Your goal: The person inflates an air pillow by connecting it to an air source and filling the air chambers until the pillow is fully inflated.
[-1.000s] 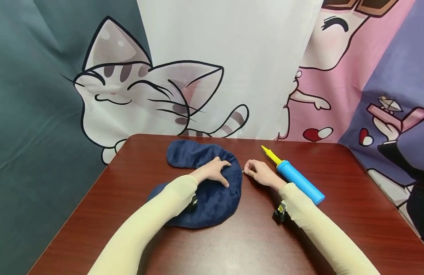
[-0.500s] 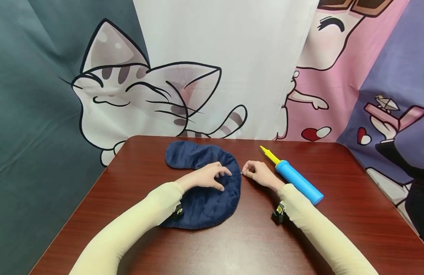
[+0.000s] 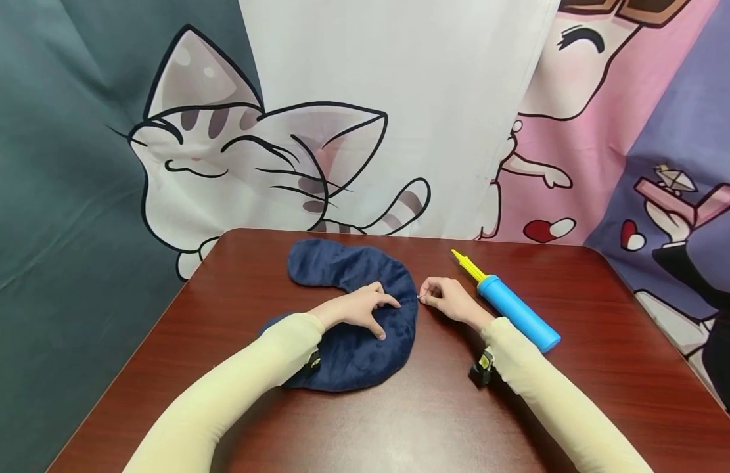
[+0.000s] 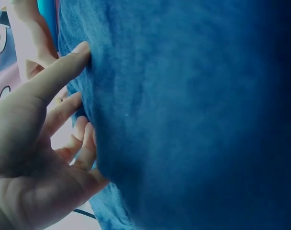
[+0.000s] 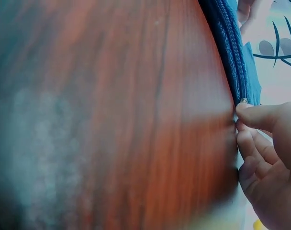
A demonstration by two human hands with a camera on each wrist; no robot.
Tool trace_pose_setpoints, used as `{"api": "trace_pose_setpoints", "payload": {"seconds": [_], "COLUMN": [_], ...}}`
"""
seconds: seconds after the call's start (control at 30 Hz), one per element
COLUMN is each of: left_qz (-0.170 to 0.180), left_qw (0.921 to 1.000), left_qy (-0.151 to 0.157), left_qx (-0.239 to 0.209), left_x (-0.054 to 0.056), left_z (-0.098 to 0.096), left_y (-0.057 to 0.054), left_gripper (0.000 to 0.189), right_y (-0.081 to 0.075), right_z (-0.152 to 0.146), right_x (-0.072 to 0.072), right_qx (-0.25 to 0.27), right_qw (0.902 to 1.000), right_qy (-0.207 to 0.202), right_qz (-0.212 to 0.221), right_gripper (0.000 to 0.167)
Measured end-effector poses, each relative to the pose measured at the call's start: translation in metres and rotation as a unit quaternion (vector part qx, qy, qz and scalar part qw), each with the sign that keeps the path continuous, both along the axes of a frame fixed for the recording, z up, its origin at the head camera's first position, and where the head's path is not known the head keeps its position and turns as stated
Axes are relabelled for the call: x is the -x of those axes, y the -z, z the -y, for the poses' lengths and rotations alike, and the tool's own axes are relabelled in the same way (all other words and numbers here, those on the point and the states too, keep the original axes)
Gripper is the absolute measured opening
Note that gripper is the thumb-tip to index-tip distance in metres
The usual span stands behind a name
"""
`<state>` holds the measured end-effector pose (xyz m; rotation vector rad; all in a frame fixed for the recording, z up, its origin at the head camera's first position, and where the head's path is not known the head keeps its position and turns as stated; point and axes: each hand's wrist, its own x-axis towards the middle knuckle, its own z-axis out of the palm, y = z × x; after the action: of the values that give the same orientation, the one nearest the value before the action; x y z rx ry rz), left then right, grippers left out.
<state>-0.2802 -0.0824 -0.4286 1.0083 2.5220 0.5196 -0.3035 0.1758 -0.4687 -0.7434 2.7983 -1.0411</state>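
A dark blue plush U-shaped neck pillow [image 3: 365, 358] lies on the table, its opening facing left. My left hand [image 3: 359, 309] rests on its upper surface with thumb and fingers spread; in the left wrist view the fingertips touch the blue fabric. At the pillow's outer right edge my right hand [image 3: 450, 299] pinches a small zipper pull between thumb and forefinger. The right wrist view shows the zipper [image 5: 235, 48] running along the pillow's side, with the metal slider [image 5: 243, 100] at my right thumb tip. The pull itself is mostly hidden by the fingers.
A blue hand pump [image 3: 518, 312] with a yellow nozzle [image 3: 468, 264] lies just right of my right hand, close to that forearm. The reddish-brown table [image 3: 400, 427] ends at a cartoon-printed cloth [image 3: 447, 118] behind it.
My left hand has shifted a little left and toward me on the pillow. The right hand keeps its pinch at the pillow's edge, nearly in place.
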Motion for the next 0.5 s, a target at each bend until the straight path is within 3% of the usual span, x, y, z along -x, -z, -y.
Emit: {"api": "trace_pose_setpoints", "payload": {"seconds": [0.17,0.5], "left_qz": [0.022,0.033], "left_qw": [0.9997,0.9991], "left_qy": [-0.006,-0.018], "left_qx": [-0.013,-0.018], "left_x": [0.000,0.001], "left_z": [0.001,0.002], "left_y": [0.001,0.002], "left_gripper": [0.069,0.070], "right_y": [0.000,-0.003], "right_z": [-0.002,-0.005], "right_x": [-0.004,-0.017], "right_qx": [-0.006,0.006], "right_qw": [0.9998,0.9986], "right_qy": [-0.014,-0.041], "right_qz": [0.012,0.033], "right_gripper": [0.007,0.005]}}
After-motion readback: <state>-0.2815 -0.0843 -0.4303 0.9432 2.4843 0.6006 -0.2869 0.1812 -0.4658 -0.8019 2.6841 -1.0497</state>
